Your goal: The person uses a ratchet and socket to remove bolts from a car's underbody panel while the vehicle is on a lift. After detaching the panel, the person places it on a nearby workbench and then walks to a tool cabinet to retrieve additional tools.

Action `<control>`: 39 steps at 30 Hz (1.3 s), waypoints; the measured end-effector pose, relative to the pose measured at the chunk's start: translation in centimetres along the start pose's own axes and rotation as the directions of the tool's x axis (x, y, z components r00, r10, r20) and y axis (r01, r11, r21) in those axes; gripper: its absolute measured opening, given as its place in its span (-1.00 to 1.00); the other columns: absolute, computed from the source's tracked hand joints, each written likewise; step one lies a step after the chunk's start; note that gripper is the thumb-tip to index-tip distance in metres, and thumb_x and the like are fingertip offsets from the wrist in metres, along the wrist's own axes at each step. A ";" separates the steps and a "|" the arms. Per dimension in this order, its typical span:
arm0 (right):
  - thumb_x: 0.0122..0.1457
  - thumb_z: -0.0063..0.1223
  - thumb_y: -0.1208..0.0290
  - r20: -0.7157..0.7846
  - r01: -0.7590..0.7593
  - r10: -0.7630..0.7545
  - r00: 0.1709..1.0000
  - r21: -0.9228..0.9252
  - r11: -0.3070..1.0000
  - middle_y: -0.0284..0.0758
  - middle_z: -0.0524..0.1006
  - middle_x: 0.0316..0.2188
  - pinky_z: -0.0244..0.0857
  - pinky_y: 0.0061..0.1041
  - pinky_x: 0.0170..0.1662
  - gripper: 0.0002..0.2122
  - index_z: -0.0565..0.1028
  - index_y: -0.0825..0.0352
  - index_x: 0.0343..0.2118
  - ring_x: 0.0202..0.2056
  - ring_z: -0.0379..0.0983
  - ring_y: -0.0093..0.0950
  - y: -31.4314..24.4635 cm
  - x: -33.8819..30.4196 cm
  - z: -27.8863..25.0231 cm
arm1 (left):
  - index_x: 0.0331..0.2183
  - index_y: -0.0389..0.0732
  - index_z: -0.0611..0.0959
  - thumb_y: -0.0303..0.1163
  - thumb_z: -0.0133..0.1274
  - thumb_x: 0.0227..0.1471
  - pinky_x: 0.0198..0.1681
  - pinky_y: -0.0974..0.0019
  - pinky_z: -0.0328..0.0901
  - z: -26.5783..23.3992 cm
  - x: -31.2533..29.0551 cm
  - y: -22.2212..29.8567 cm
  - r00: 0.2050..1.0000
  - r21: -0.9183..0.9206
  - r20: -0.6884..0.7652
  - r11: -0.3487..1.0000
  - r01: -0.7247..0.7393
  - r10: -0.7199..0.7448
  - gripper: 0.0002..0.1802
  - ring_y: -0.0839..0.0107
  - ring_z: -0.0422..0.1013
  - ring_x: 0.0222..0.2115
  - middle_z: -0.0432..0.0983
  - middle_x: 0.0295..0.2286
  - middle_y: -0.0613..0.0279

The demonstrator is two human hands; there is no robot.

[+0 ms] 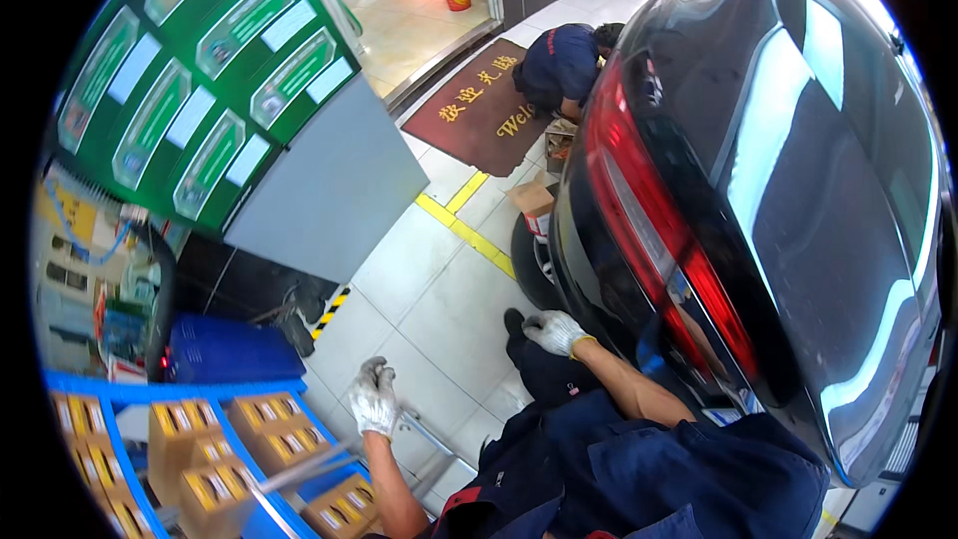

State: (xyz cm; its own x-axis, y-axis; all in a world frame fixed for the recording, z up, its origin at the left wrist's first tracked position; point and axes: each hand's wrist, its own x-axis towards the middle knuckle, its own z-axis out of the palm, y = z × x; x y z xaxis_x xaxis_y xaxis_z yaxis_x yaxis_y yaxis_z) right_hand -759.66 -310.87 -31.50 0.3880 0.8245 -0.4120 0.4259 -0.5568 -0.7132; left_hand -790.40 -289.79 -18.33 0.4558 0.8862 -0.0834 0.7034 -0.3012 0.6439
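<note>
My left hand (374, 397), in a white work glove, is closed around the top of a grey metal bar (431, 437) that slants down toward the tiled floor. My right hand (556, 331), also gloved, rests on my raised knee in dark blue trousers, fingers loosely bent and holding nothing. It sits just left of the black car's rear corner (639, 339), below the red tail light (639, 220). The car's rear wheel (531, 265) is just beyond my knee.
A blue rack (120, 394) with several yellow-brown boxes stands at lower left, under a slanted green display board (200, 70). Another person in dark blue (564, 65) crouches beside the car near a red doormat (479, 105). A cardboard box (532, 198) and a yellow floor line (469, 235) lie ahead.
</note>
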 end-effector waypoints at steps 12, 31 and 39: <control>0.23 -0.01 0.13 -0.066 -0.027 0.040 0.997 0.181 0.983 -0.11 0.62 -0.09 0.38 -0.26 0.05 -0.62 0.60 0.28 -0.06 -0.08 0.56 -0.15 -6.7 39.3 -15.4 | -0.10 -0.40 0.55 -0.53 0.03 0.16 -0.29 0.37 0.43 6.4 27.9 -0.3 0.920 -0.243 0.206 0.893 0.378 -0.334 -0.74 0.40 0.53 -0.40 0.57 -0.37 0.09; 0.10 0.12 0.29 0.224 -0.825 0.824 0.521 -0.115 0.553 -0.10 0.67 -0.24 0.52 -0.30 -0.16 -0.77 0.69 0.23 -0.25 -0.20 0.65 -0.24 17.2 47.6 -12.4 | -0.17 -0.31 0.59 -0.38 0.04 0.19 -0.41 0.26 0.50 44.4 104.6 25.1 0.585 -0.186 0.810 0.964 0.189 0.041 -0.77 0.31 0.57 -0.53 0.65 -0.48 0.08; 0.16 0.16 0.30 0.049 -0.694 0.760 0.648 0.449 0.563 -0.28 0.63 -0.36 0.47 -0.36 -0.28 -0.76 0.64 0.33 -0.19 -0.38 0.56 -0.40 21.5 81.3 -48.5 | -0.26 -0.36 0.63 -0.41 0.01 0.16 -0.52 0.23 0.48 44.3 117.0 25.3 0.689 -0.115 0.649 0.854 0.508 -0.322 -0.79 0.29 0.55 -0.59 0.62 -0.56 0.05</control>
State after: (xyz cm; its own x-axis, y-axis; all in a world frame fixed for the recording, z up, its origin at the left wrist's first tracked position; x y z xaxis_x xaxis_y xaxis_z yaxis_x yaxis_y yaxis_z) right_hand -679.31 -260.71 -52.78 0.5352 0.1162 -0.8367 -0.3961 -0.8403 -0.3701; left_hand -695.12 -209.30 -45.53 0.4413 0.4792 -0.7587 0.7690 0.2338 0.5950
